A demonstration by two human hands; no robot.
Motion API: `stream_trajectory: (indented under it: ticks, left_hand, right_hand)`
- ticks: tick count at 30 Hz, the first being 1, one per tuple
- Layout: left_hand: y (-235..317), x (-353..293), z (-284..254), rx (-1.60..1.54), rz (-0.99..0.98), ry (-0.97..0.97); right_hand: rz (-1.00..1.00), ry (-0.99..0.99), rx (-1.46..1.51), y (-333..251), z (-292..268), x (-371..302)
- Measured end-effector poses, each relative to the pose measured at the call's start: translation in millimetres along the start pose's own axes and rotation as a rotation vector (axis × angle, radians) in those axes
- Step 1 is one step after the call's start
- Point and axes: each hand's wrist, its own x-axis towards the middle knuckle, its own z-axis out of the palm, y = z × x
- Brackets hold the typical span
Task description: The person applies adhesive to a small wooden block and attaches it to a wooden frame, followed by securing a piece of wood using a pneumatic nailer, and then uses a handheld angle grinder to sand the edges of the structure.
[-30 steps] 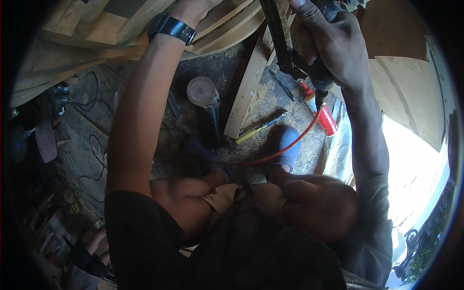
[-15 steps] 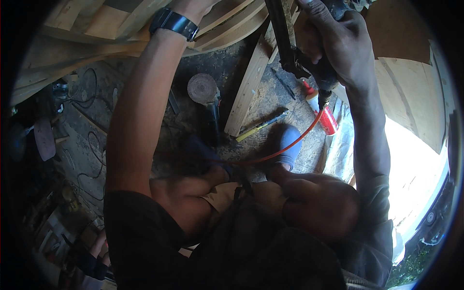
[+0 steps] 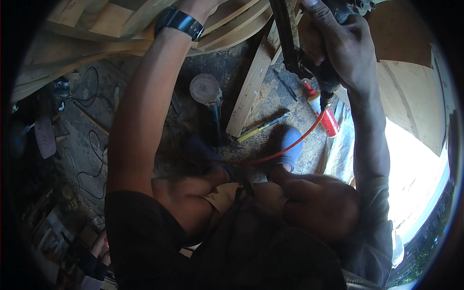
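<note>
My right hand [image 3: 345, 46] is wrapped around the grip of an air nail gun [image 3: 328, 77], with its thumb along the upper side. The gun's long dark magazine [image 3: 286, 36] slants up past the top edge, so its nose is out of sight. An orange air hose [image 3: 285, 151] runs from the fitting at the grip's end, curving down past my feet. My left hand [image 3: 202, 6], below a dark wristwatch, reaches to curved layered wooden strips [image 3: 237, 24] at the top. Its fingers are cut off by the picture's edge.
On the floor lie an angle grinder [image 3: 205, 92] with a round disc, a wooden board [image 3: 251, 92], a yellow-and-black tool [image 3: 261, 127] and a red-and-white bottle [image 3: 328, 121]. Cables [image 3: 92, 145] snake at left. Plywood [image 3: 411, 92] stands at right. Another person's arm [image 3: 99, 246] shows at lower left.
My left forearm has shifted slightly right. The nail gun and right hand have moved barely, and the whole view has tipped a little.
</note>
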Motion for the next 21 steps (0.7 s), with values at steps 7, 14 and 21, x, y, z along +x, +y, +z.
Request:
stream_trajectory:
  ticks: [7,14,21]
  left_hand:
    - [0.2,0.7,-1.2,0.02,0.006,-0.012]
    - [-0.1,3.8,-1.5,0.069,0.004,-0.013]
    - [0.8,2.8,-8.2,0.21,-0.004,0.014]
  right_hand:
    - [0.173,0.025,0.075,-19.5,4.3,4.3]
    - [0.082,-0.047,-0.022,-2.8,-7.0,1.2]
    - [0.194,-0.193,-0.065,48.7,-27.6,-43.8]
